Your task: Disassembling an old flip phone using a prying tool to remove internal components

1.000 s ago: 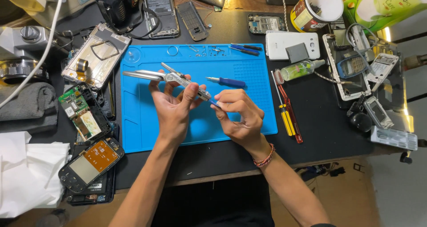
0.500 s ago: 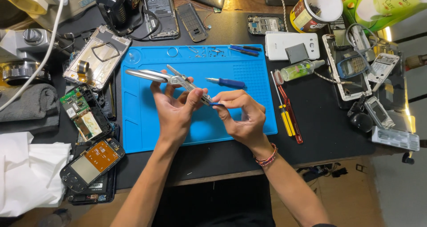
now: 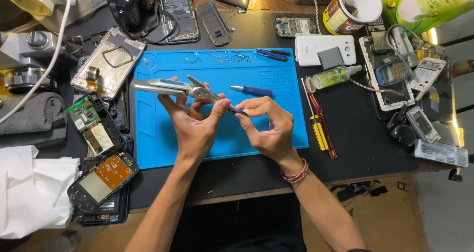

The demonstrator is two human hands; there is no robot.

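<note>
Head view, looking down on a cluttered black workbench [image 3: 355, 148] with a blue silicone mat [image 3: 276, 128] in the middle. Left hand [image 3: 195, 126] hovers over the mat, fingers curled and closed around a silver flip phone [image 3: 170, 87], which sticks out to the left above the mat's upper left part; its hinged end points toward the right hand. Right hand [image 3: 269, 128] sits just beside the left, thumb and index finger pinched together on something small and dark blue at the phone's hinged end; too small to tell what it is. Red thread bracelet [image 3: 296, 173] on the right wrist.

On the mat behind the hands: a blue-handled screwdriver [image 3: 252, 90], lying flat, apart from both hands. Small screws and metal bits [image 3: 224, 57] are scattered along the mat's top edge, with two blue pens or tools [image 3: 271, 53] at the top right corner.

Left of the mat: green circuit boards [image 3: 89, 118] and an opened phone with an orange panel [image 3: 102, 179]. Right of the mat: red and yellow tools [image 3: 321, 126], a small green bottle [image 3: 333, 76], a white phone [image 3: 323, 48].
</note>
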